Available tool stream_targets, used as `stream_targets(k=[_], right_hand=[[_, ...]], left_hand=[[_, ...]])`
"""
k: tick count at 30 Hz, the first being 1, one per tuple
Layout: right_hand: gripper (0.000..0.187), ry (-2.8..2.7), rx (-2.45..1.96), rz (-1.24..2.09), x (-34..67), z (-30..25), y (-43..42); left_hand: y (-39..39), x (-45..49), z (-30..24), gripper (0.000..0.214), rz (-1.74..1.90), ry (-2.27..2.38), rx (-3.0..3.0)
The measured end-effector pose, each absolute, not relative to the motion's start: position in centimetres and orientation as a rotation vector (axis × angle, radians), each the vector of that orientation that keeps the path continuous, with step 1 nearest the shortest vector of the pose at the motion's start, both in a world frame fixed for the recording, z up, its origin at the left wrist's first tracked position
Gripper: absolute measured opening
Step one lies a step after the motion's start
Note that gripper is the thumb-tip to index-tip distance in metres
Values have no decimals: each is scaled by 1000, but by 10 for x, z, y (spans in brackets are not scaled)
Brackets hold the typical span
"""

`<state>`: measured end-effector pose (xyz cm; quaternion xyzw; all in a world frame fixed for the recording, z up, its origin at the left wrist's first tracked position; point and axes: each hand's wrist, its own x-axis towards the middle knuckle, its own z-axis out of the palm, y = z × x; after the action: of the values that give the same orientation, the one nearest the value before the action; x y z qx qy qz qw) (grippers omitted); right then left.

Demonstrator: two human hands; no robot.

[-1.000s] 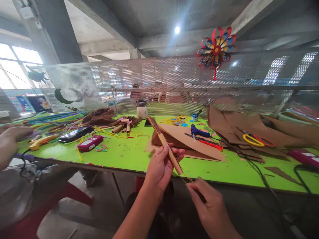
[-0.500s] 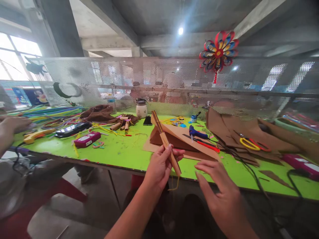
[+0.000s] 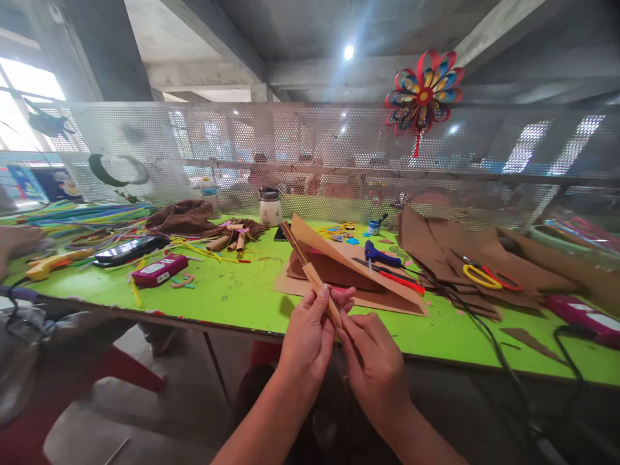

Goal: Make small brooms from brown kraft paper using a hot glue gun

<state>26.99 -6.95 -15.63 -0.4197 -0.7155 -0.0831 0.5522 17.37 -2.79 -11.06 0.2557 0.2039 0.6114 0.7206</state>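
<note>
A narrow brown paper roll slants up and away in front of me, with a thin yellow string along its darker far part. My left hand is closed on the roll's middle, thumb on top. At its near end my right hand pinches with thumb and fingers; the roll's tip is hidden there. Behind the roll lies a folded brown paper sheet on the green table. To the right of that sheet are a blue glue gun and a red-handled tool.
Yellow-and-red scissors rest on brown paper pieces at right, with black cables nearby. On the left are small paper rolls, a magenta power strip and a yellow glue gun. Another person's hand shows far left.
My right hand has come in from the right, and its spread fingers have closed on the roll's near end. My left hand still holds the roll. The view has shifted slightly.
</note>
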Motion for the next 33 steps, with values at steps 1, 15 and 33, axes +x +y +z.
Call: stream_targets(k=[1, 15, 33], right_hand=[[27, -1691, -990, -194, 271, -157, -69], [20, -1536, -1011, 150, 269, -152, -67], [18, -1374, -1060, 257, 268, -158, -45]], left_hand=[[-28, 174, -111, 11, 1345, 456, 550], [-33, 174, -107, 31, 1270, 605, 619], [-19, 188, -123, 26, 1268, 622, 668]])
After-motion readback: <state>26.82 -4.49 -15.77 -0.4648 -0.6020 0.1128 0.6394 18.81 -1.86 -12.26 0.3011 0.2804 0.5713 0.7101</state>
